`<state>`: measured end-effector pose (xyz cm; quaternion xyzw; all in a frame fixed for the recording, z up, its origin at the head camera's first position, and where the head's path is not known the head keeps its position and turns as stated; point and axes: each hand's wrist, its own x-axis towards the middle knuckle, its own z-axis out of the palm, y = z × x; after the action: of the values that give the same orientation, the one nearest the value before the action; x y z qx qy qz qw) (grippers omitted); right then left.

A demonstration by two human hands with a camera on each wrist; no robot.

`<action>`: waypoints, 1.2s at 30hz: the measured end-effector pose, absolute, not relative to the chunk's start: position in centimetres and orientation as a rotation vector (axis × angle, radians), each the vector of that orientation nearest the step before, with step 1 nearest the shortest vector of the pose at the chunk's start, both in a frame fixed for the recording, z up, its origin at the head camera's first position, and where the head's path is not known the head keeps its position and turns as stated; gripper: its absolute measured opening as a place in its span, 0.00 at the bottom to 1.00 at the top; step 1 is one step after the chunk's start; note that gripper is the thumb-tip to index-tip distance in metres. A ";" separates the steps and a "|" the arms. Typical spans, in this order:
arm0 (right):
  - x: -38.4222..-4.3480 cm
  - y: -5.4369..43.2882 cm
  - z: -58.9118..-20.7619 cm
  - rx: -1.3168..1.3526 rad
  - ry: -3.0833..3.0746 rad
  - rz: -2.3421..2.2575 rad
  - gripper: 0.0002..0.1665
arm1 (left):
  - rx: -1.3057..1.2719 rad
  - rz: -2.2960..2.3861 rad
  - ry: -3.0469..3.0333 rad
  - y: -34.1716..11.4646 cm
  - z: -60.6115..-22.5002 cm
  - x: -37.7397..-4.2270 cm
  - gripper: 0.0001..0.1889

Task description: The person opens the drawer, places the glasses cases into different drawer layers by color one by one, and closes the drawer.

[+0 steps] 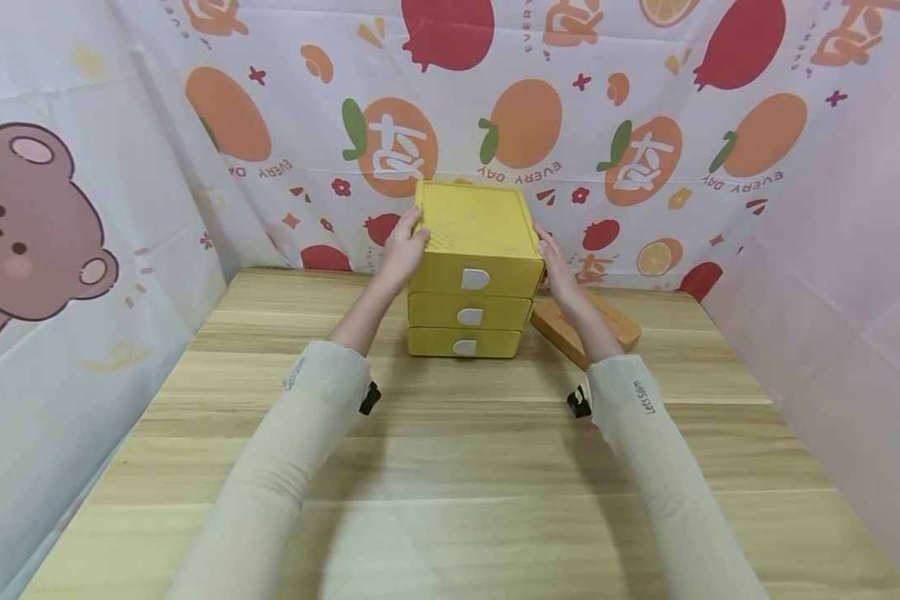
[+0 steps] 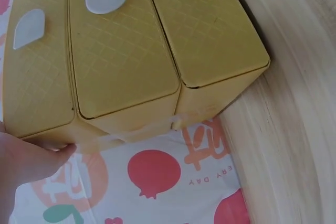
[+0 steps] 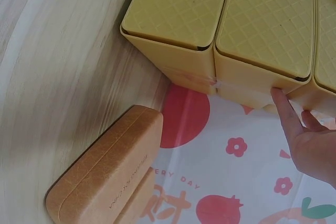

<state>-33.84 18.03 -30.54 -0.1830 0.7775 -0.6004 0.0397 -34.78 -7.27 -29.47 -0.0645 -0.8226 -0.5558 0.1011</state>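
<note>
A yellow storage box with three stacked drawers (image 1: 471, 312) stands at the back of the table, each drawer front bearing a white tab. My left hand (image 1: 403, 250) touches the box's upper left side, and its thumb lies against that side in the left wrist view. On the opposite side, my right hand (image 1: 558, 267) presses its extended fingers against the upper part of the box. Quilted drawer fronts (image 3: 268, 24) show in the right wrist view. Some fingertips of both hands are hidden from view.
A brown leather-look case (image 3: 105, 166) with small lettering lies right of the box, partly under my right forearm in the head view; another brown piece adjoins it. Fruit-printed cloth (image 1: 525, 125) hangs behind the wooden table (image 1: 465, 500), and a bear-printed cloth (image 1: 37, 225) hangs at left.
</note>
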 end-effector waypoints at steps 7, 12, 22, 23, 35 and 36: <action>-33.7 17.8 -30.5 -0.569 2.408 -1.850 0.31 | -0.258 -1.668 -2.368 -7.3 -29.8 -34.6 0.23; -33.9 17.5 -30.6 -0.567 2.441 -1.880 0.30 | -0.255 -1.635 -2.380 -7.3 -30.0 -34.6 0.23; -34.3 17.5 -33.7 0.053 2.274 -2.136 0.34 | -0.252 -1.645 -2.367 -7.1 -30.1 -34.8 0.23; -34.1 17.5 -34.1 0.113 2.249 -2.143 0.33 | -0.247 -1.646 -2.366 -7.1 -30.1 -34.8 0.23; -30.1 16.5 -39.5 0.312 1.870 -2.537 0.11 | -0.232 -1.661 -2.362 -7.2 -30.1 -34.7 0.23; -29.8 16.2 -39.8 0.348 1.778 -2.583 0.09 | -0.231 -1.658 -2.365 -7.2 -30.1 -34.8 0.23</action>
<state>-29.75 16.16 -39.84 0.1102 0.5636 -0.8187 -0.0067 -34.75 -7.17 -30.07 -0.0792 -0.8101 -0.5680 0.1219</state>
